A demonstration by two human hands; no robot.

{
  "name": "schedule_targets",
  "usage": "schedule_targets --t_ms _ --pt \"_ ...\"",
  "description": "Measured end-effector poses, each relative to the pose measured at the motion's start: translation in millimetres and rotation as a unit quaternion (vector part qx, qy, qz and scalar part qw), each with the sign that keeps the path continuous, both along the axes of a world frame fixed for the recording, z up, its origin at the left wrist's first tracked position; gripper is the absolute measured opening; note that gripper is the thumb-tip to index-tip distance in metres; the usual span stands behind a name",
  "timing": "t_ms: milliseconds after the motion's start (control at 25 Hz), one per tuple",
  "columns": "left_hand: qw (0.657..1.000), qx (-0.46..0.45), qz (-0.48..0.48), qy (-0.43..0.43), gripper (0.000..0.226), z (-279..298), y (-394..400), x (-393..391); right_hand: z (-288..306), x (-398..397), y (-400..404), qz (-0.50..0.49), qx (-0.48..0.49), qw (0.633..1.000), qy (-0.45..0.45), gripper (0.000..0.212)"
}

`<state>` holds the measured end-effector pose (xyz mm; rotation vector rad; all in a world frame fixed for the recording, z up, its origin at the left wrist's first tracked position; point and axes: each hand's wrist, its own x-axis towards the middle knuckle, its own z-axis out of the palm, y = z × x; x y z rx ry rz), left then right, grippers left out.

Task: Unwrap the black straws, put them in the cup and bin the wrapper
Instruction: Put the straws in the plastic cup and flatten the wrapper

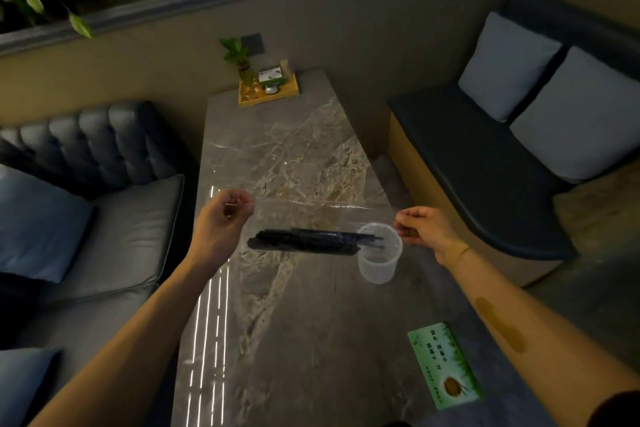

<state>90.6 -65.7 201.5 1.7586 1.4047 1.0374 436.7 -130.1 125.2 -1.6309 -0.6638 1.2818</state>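
Observation:
A bundle of black straws (304,242) hangs level above the marble table (294,340), cradled in a clear plastic wrapper (311,210). The wrapper is stretched wide between my two hands. My left hand (227,215) pinches its left top edge, and my right hand (424,227) pinches its right end. The straws' right tips reach over the mouth of a clear plastic cup (379,260), which stands on the table just left of my right hand. No bin is in view.
A green card (445,364) lies on the table at the near right. A yellow tray (268,90) with a small plant and a box sits at the far end. A grey sofa (104,218) flanks the left, a dark bench with cushions (485,163) the right.

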Motion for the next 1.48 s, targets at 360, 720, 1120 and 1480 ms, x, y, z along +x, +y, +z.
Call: schedule_targets --t_ms 360,720,1120,1480 --pt "0.999 0.028 -0.01 0.036 0.019 14 5 16 -13 6 2 -0.01 0.005 0.999 0.034 0.005" --pt "0.993 0.056 -0.064 0.087 0.018 43 17 47 -24 13 -7 -0.031 -0.011 0.996 0.088 0.009" --pt "0.972 0.112 -0.125 0.167 0.015 75 30 101 -45 24 -20 -0.072 -0.045 0.979 0.184 0.003" --pt "0.951 0.168 -0.15 0.212 0.005 97 31 138 -42 17 -33 -0.079 -0.047 0.972 0.214 0.003"
